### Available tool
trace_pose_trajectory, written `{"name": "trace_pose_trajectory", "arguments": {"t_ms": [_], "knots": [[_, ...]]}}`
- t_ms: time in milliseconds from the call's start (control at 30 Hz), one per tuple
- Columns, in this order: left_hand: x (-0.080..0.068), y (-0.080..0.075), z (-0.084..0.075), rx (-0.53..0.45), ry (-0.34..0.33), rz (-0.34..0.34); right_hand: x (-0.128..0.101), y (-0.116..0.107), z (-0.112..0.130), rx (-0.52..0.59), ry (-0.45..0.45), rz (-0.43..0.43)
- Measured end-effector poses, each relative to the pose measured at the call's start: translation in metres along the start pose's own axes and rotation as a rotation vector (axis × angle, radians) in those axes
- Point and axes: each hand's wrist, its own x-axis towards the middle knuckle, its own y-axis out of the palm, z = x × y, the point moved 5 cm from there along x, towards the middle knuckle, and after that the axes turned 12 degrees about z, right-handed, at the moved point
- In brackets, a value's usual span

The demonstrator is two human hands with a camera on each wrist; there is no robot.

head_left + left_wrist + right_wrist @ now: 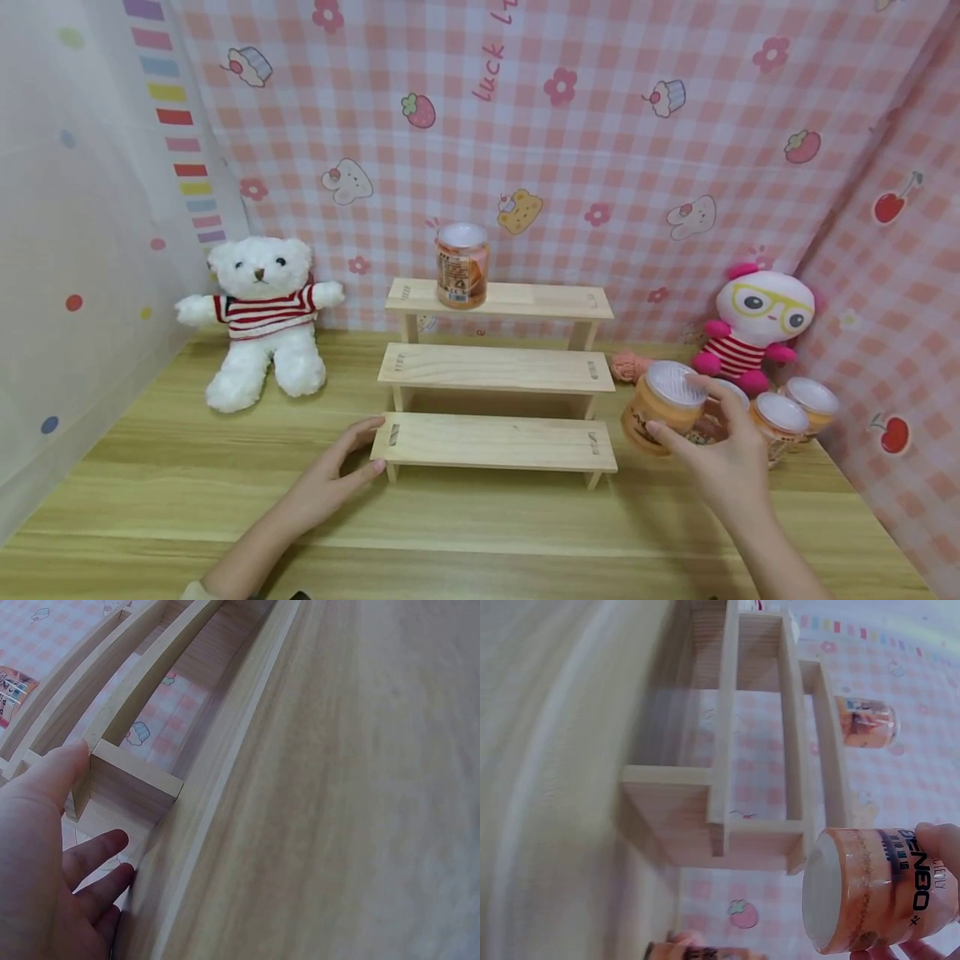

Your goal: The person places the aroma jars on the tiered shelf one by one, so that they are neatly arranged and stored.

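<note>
My right hand (723,454) grips a jar of orange fruit (663,406) with a clear-white lid. In the right wrist view this jar (881,889) shows black lettering, its pale base towards the camera. The jar is off the table, just right of a three-tier wooden stand (495,442). My left hand (337,471) touches the left end of the lowest tier, thumb near its front corner; in the left wrist view the left hand's (67,862) other fingers hang loosely beside the stand's leg. Another such jar (462,271) stands upright on the top tier, left of middle.
Several similar jars (780,417) stand on the table at the right, partly behind my right hand. A pink panda-like plush toy (757,325) sits behind them, and a pink yarn-like bundle (628,367) by the stand. A white teddy bear (266,321) sits at the left.
</note>
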Motion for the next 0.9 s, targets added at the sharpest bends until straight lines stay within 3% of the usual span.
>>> {"name": "trace_pose_trajectory", "arguments": {"t_ms": [500,667,900], "knots": [[0.001,-0.001,0.001,0.019,0.009,-0.005,0.035,0.012,0.042,0.058,-0.049,0.057],[0.001,0.000,0.002,0.023,0.009,-0.004,0.048,0.021,0.056,0.108,-0.099,0.096],[0.001,0.001,0.005,0.002,-0.006,-0.001,0.069,0.038,0.066,0.173,-0.100,0.127]]}}
